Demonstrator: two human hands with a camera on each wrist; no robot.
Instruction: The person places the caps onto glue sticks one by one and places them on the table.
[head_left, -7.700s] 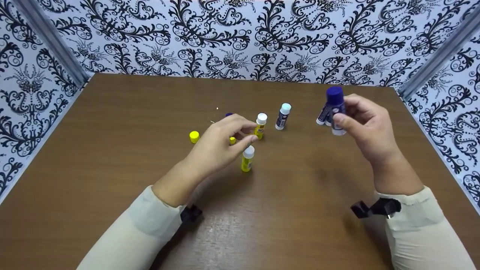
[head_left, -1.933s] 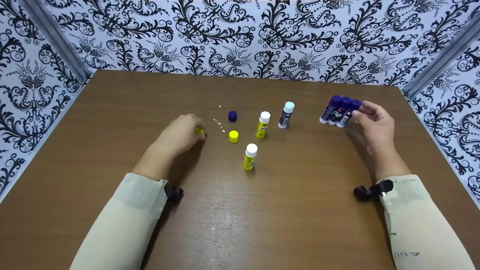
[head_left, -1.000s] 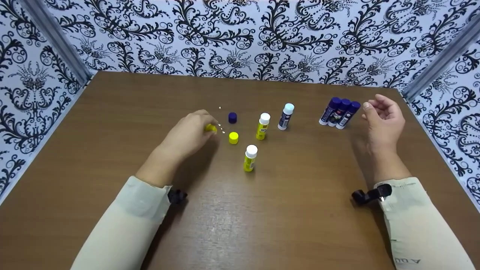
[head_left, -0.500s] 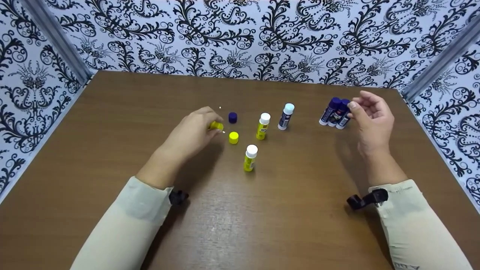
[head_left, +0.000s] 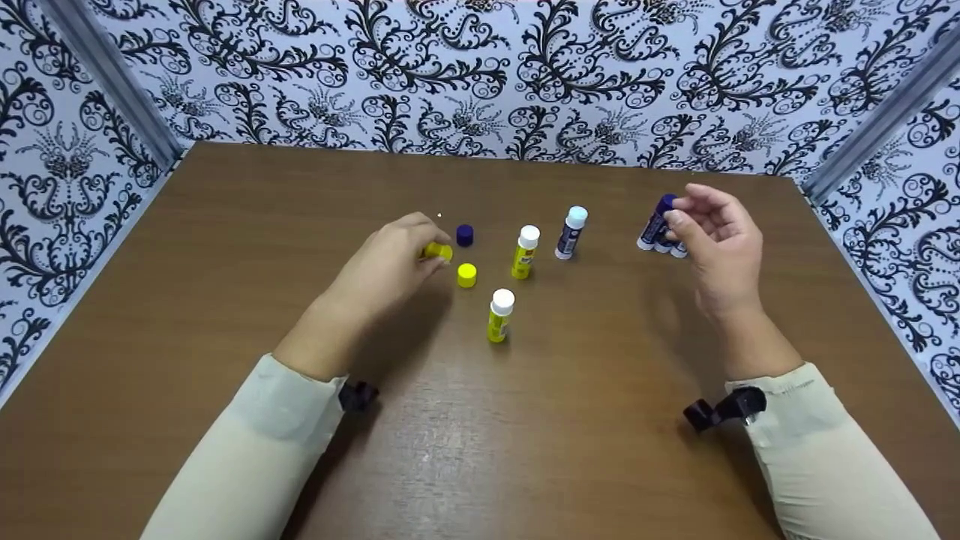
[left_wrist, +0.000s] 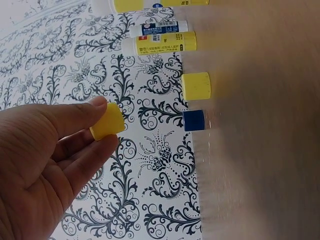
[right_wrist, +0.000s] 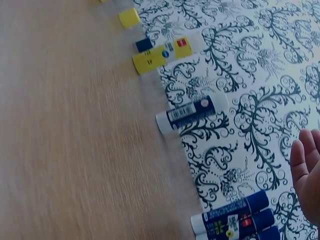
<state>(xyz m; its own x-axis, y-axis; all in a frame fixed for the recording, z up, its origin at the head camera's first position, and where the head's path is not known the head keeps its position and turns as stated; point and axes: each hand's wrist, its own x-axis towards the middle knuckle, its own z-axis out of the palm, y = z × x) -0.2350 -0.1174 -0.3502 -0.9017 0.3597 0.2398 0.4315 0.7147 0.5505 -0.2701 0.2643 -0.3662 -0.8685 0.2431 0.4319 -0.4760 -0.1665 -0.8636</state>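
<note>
Sleeves (head_left: 247, 442) nearest, pale, with a black gadget (head_left: 358, 395) at the left cuff and one more at the right. Next, on the brown table (head_left: 570, 450), one yellow glue stick (head_left: 499, 319), standing up, white on top. Past it, a loose yellow cap (head_left: 466, 276), then another yellow stick (head_left: 524, 256), white on top too. Farther, a small blue cap (head_left: 465, 235) and a dark blue stick (head_left: 570, 235) with a pale top. Over at the right, three dark blue sticks (head_left: 655, 223) side by side, caps on, partly hidden behind the right hand (head_left: 722, 255) in the head view. Right hand: nothing in it, fingers loosely bent. At the back, a white wall (head_left: 420, 75) with black curly swirls. In the left hand (head_left: 384, 262), a second yellow cap (left_wrist: 108, 122), pinched between thumb and fingers, up off the table, near the blue cap. Looks bright yellow, short and round.
</note>
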